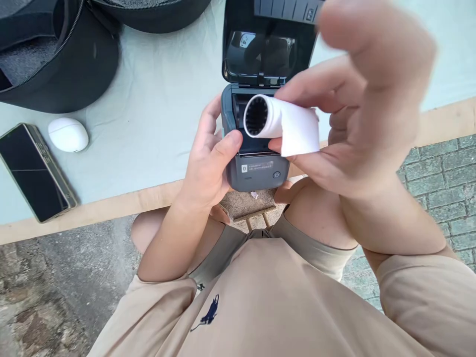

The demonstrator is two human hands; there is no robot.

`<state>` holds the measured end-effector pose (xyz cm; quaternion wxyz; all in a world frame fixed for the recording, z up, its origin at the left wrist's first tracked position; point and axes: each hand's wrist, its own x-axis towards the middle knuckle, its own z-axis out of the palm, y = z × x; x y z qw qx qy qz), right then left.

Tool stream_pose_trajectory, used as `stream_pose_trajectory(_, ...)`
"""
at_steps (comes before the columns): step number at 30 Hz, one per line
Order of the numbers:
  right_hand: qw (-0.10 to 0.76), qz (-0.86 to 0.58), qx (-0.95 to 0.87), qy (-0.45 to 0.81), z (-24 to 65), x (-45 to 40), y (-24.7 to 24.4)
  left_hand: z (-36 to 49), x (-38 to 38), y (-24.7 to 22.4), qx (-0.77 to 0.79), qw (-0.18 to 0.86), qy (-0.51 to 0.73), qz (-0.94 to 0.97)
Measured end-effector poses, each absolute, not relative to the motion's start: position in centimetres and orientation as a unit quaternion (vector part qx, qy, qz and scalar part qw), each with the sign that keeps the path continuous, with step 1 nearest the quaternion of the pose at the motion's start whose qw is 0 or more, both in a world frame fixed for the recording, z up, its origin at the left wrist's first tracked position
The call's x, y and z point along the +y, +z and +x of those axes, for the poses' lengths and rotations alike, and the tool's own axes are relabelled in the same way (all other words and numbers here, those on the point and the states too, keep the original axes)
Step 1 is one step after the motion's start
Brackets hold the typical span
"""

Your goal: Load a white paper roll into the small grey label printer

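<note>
My left hand [210,153] grips the left side of a dark grey label printer [256,174], thumb over its rim. The printer's black lid [260,54] is flipped up, showing the compartment inside. Just above that compartment, my right hand [357,119] pinches a small roll of white label paper [297,126] between thumb and fingers. One end of the roll faces left, with a dark ribbed core. A loose flap of paper hangs down from it. The roll hides part of the compartment.
A smartphone [37,171] and a white earbud case [68,135] lie on the pale cloth at left. Two black zippered cases [85,74] stand open at the upper left. The table's wooden edge [148,197] runs in front of my lap.
</note>
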<state>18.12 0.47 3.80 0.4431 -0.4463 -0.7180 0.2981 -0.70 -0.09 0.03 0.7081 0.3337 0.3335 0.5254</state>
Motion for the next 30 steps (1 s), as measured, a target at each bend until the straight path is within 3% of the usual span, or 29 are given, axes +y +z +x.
stream_pose_trajectory(3,0.438,-0.403,-0.767,0.239,16.8,0.9,4.3,-0.2,-0.2,0.3,0.348,0.705,0.532,0.314)
stream_pose_trajectory(9,0.37,-0.467,-0.781,0.188,15.7,0.7,4.6,-0.7,-0.2,-0.7,0.336,0.687,0.54,0.351)
stream_pose_trajectory(17,0.406,-0.412,-0.81,0.101,16.1,0.6,4.3,-0.9,-0.3,-0.4,0.35,0.704,0.528,0.321)
stream_pose_trajectory(22,0.367,-0.437,-0.816,0.091,16.9,1.4,3.9,-1.0,-0.3,-0.4,0.357,0.711,0.51,0.328)
stream_pose_trajectory(30,0.38,-0.399,-0.832,0.067,17.0,1.7,3.0,-1.0,-0.2,0.0,0.307,0.737,0.518,0.307)
